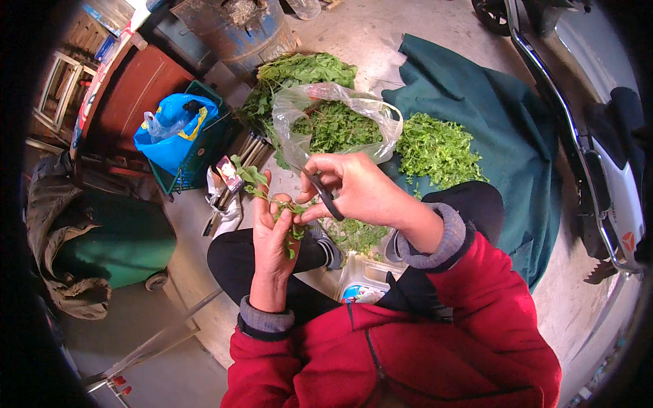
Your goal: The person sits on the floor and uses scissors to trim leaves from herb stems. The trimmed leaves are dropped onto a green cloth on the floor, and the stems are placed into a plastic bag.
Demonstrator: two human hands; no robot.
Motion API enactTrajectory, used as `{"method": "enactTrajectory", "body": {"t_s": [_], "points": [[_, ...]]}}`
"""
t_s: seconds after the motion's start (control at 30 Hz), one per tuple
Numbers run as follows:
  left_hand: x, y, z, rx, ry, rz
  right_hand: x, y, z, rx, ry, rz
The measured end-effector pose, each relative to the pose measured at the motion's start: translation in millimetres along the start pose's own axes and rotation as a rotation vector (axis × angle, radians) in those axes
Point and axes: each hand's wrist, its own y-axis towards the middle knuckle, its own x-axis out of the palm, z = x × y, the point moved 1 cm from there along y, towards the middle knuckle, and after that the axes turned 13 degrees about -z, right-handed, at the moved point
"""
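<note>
My left hand [273, 234] holds a leafy green stem [255, 179] between thumb and fingers, its leaves reaching past the fingertips and down over the palm. At its right, my right hand [352, 188] pinches the same stem; dark-handled scissors [326, 196] hang on its fingers, their blades not clearly seen. Beyond the hands stands a clear plastic bag [390, 130] with leafy greens [342, 127] inside. A pile of lighter green sprigs [438, 150] lies right of the bag on a dark green cloth [490, 112]. Loose leaves [357, 234] lie on the floor below my hands.
Larger leafy greens [306, 71] lie behind the bag, near a rusty metal drum [255, 41]. On the left are a blue bag [171, 132] in a green basket [204, 135] and a green wheeled bin [127, 245]. A scooter [622, 204] stands at the right. A plastic container [365, 270] sits between my legs.
</note>
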Motion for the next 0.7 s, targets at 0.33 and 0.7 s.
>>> {"method": "enactTrajectory", "body": {"t_s": [0.33, 0.7], "points": [[-11, -2, -1, 0.015, 0.084, -0.030, -9, -3, -12, -0.054, 0.346, 0.059], [-6, -2, -2, 0.028, -0.060, -0.044, 0, 1, -4, 0.048, 0.162, 0.019]]}}
